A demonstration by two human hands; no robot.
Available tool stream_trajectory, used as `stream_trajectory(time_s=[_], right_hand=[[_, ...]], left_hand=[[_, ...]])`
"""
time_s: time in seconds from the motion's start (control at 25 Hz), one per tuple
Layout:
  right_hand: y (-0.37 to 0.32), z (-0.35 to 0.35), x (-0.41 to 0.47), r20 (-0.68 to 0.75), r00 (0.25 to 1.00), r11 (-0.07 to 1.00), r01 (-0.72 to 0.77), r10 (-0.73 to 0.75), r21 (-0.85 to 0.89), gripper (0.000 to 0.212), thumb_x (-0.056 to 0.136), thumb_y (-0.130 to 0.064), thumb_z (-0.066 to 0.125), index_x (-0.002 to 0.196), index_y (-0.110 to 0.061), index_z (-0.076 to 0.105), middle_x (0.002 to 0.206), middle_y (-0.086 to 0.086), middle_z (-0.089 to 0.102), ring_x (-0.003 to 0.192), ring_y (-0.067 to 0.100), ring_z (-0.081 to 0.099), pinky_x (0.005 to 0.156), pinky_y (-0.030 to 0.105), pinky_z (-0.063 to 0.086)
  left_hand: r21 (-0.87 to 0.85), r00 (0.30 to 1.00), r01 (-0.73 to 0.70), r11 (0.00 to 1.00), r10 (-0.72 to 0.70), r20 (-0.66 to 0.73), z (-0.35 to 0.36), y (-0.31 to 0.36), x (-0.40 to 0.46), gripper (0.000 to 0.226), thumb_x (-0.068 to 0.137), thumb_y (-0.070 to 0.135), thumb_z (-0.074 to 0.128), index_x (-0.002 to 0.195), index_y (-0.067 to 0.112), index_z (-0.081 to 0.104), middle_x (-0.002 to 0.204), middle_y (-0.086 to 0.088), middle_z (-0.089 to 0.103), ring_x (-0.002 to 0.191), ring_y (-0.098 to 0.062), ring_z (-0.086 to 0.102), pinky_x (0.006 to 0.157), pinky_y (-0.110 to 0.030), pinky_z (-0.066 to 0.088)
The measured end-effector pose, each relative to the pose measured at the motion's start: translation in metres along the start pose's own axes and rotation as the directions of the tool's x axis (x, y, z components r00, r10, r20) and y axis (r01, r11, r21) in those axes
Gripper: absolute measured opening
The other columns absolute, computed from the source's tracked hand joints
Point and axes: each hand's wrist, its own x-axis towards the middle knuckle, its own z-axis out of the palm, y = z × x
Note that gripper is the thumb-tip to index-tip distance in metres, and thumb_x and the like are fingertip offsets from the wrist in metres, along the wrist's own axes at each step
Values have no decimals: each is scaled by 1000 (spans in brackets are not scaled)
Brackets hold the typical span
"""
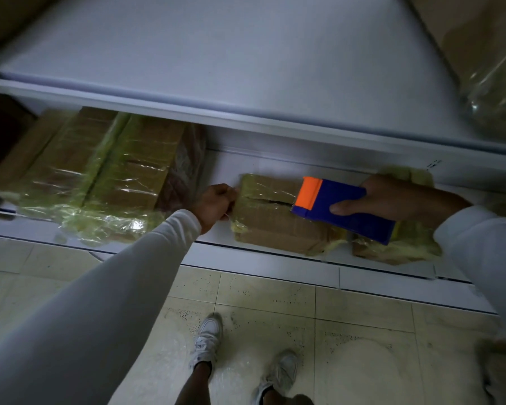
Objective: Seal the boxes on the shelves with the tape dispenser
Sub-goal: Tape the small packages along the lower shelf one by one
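Observation:
A small cardboard box (pixel 275 226) with yellowish tape on its edges lies on the lowest white shelf (pixel 216 252), its top seam showing as a dark slit. My right hand (pixel 392 200) grips a blue tape dispenser (pixel 345 210) with an orange front, laid across the top of that box. My left hand (pixel 216 204) is at the box's left end, fingers curled and pinching the tape there. A second taped box (pixel 398 249) lies right of the first, partly hidden by my right arm.
Two larger taped boxes (pixel 100 176) sit on the same shelf at the left. A white shelf board (pixel 246 68) overhangs above, with a wrapped box (pixel 494 92) at its right. My feet stand on the tiled floor (pixel 275 299) below.

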Motion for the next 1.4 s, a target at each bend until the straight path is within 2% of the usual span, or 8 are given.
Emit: stream_trajectory(time_s=[0.36,0.48,0.6,0.72,0.8,0.92,1.12,1.4], right_hand=[[2,9,2,-15,1000,999,12,-13,-43,80,41,-76,66,81,-7,73,73,10,74,72,27,71,64,32,50],[3,13,1,-33,999,999,26,-27,-37,76,45,-73,68,81,-7,73,75,12,74,74,30,70,63,31,47],[4,18,-4,-46,998,999,31,-32,-26,54,61,-64,75,78,-12,72,73,8,73,74,28,70,63,30,46],[4,21,-9,-40,999,1000,21,-21,-20,47,68,-59,77,77,-13,70,71,6,72,73,26,69,62,30,45],[4,24,-11,-6,1000,999,19,-19,-32,59,60,-68,76,79,-13,70,72,6,72,73,26,69,62,31,46],[0,31,-13,45,999,1000,26,-26,1,83,44,-83,69,89,-13,72,82,3,75,79,23,70,70,35,52],[34,9,-48,122,993,999,-12,6,47,38,72,-54,70,91,-21,67,76,-6,74,67,9,69,57,19,48],[59,47,-56,71,995,963,-90,75,255,43,70,-52,71,102,-24,65,89,-2,73,80,15,69,65,23,50]], left_hand=[[-61,985,165,984,-167,-33,3,-10,-1,44,94,45,52,125,15,47,82,-9,55,75,-25,50,67,-33,44],[188,975,-17,982,58,-214,7,-10,-7,45,96,33,53,136,14,43,109,-15,59,96,-29,58,80,-33,46],[689,775,-386,614,620,-118,23,-4,-18,52,92,37,50,137,10,47,135,-19,48,120,-35,49,99,-36,39],[806,675,-562,184,665,319,33,-14,-14,85,86,70,34,139,5,43,143,-21,43,131,-38,42,107,-48,34],[805,660,-590,71,616,429,22,-23,-7,94,84,76,27,140,2,43,144,-22,42,133,-38,41,108,-54,35],[777,708,-622,94,491,508,1,-14,-3,98,78,79,31,147,9,32,153,-15,29,141,-33,29,111,-51,31],[791,773,-599,123,347,531,-15,-1,-5,94,79,71,45,151,18,16,160,-6,8,147,-23,8,118,-42,13],[825,807,-556,104,307,505,-7,25,-8,91,79,57,59,148,7,27,157,-15,15,145,-31,16,119,-31,10]])
